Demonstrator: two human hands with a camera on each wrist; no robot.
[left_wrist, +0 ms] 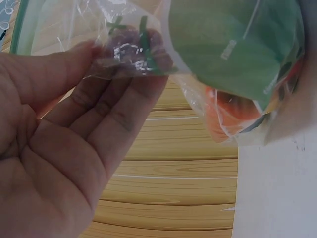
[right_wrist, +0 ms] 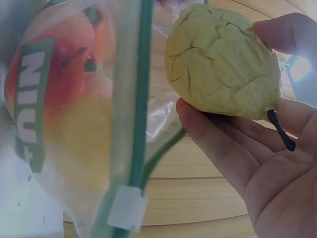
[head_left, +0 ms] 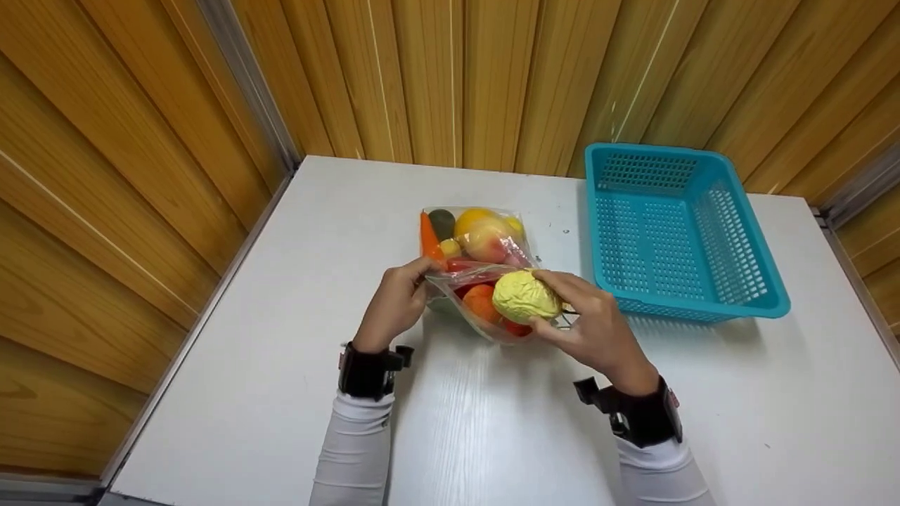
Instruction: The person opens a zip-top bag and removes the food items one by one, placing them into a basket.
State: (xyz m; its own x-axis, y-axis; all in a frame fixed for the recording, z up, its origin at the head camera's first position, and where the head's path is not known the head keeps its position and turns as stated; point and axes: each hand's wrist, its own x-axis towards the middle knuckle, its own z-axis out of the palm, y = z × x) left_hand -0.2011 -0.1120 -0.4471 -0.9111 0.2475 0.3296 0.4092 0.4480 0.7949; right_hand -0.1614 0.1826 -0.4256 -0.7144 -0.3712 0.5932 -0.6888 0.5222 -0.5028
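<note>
My right hand [head_left: 590, 320] grips a wrinkled yellow-green pear [right_wrist: 223, 64] with a dark stem, thumb on one side and fingers on the other. In the head view the pear overlaps the mouth of a clear zip bag [head_left: 450, 284]. The left hand [head_left: 397, 302] pinches the bag's edge between thumb and fingers. Inside the bag lie several toy fruits and vegetables: a carrot [head_left: 427, 235], a dark green oval piece [head_left: 441, 223], a pale peach-like fruit [head_left: 485, 240] and an orange fruit [head_left: 480, 302]. A green zip strip [right_wrist: 141, 89] runs along the opening in the right wrist view.
A turquoise plastic basket [head_left: 763, 263] with perforated sides stands on the white table [head_left: 295, 316], to the right of the bag. Wood-patterned panels [head_left: 436, 84] wall the table at the back and left.
</note>
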